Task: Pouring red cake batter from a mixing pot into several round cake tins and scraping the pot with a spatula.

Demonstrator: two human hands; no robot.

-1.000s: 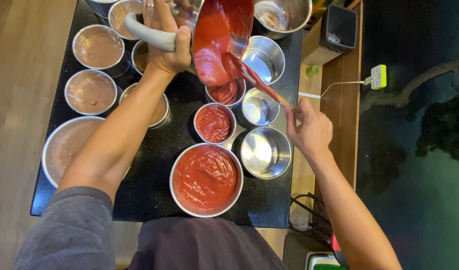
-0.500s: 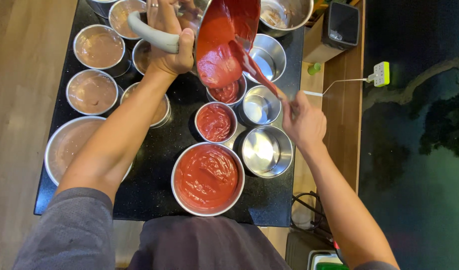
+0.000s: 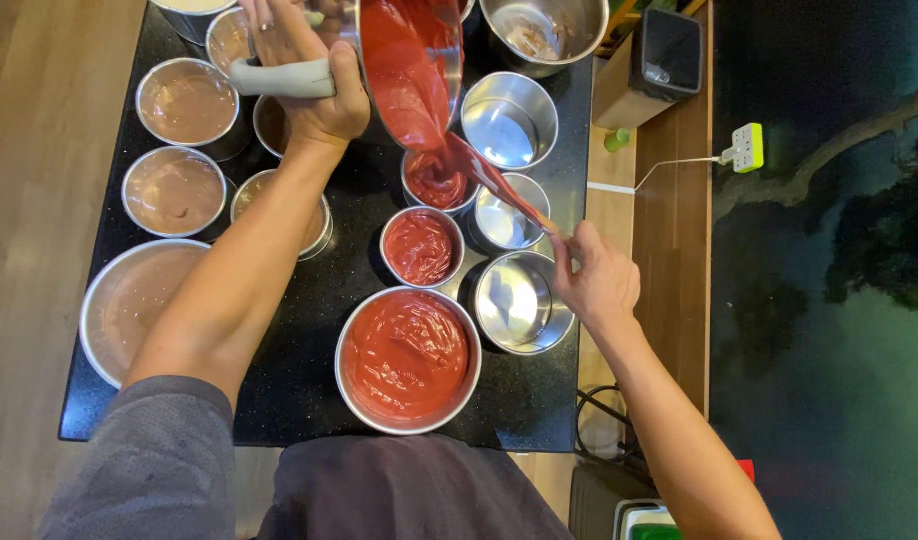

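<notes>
left grip: the left hand (image 3: pixel 314 85) is wrapped tight round the grey handle (image 3: pixel 279 78) of a steel mixing bowl (image 3: pixel 414 55), fingers closed all the way over it, so it's clamped on, no gap showing.

right grip: the right hand (image 3: pixel 599 280) has its fingers pinched together on the end of a spatula (image 3: pixel 499 185), which is coated red; the blade end runs up and left into the stream coming off the bowl.

bowl vs grips: the bowl is tilted steeply, sitting just right of the left hand and up-left of the right hand, with its lip right over a small round tin (image 3: pixel 437 180).

batter: the red batter (image 3: pixel 409 85) is thick and glossy, sliding down the inside of the bowl and dropping into that small tin, which already has red in it.

near tins: just below it another small tin (image 3: pixel 421 246) is filled with red, and a large round tin (image 3: pixel 407 358) nearest the person is full of red too, with a smooth shiny top.

empty ones: three bare steel tins (image 3: pixel 519 300) sit to the right, between the red ones and the right hand.

further out: tins of brown batter (image 3: pixel 184 100) line up on the left side of the black table (image 3: pixel 309 300), under and beside the left forearm.

edge stuff: a white plug adapter (image 3: pixel 747 147) lies on the wooden shelf off to the right.
</notes>
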